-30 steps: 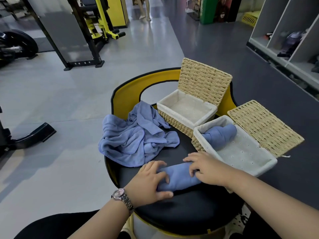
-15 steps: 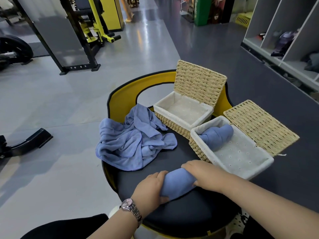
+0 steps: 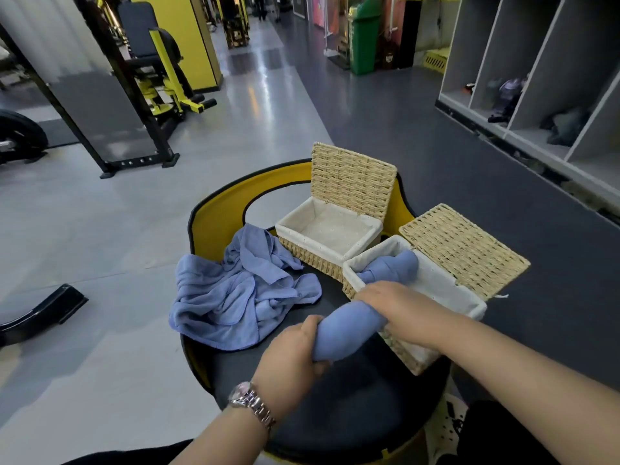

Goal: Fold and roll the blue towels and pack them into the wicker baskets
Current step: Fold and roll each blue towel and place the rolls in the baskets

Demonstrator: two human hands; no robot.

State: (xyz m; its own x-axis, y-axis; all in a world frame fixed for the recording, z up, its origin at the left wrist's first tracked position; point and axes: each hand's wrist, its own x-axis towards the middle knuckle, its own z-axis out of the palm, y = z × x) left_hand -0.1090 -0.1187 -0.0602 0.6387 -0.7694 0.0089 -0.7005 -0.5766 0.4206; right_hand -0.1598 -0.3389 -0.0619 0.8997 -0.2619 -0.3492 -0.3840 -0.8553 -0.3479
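So both hands, left hand (image 3: pixel 292 350) and right hand (image 3: pixel 399 308), grip the rolled towel (image 3: pixel 345 330) tight, seemingly lifted; next it tucks into the near basket (image 3: pixel 469 305).

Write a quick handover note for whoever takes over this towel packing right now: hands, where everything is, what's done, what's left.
Left hand grips the near end of the rolled towel; right hand holds its far end at the near basket rim.
Done: one rolled towel in basket sits at the near basket's far end.
Far basket is open with nothing in it.
Left: put the held roll in, then fold, roll and pack the loose towel pile on the black seat.
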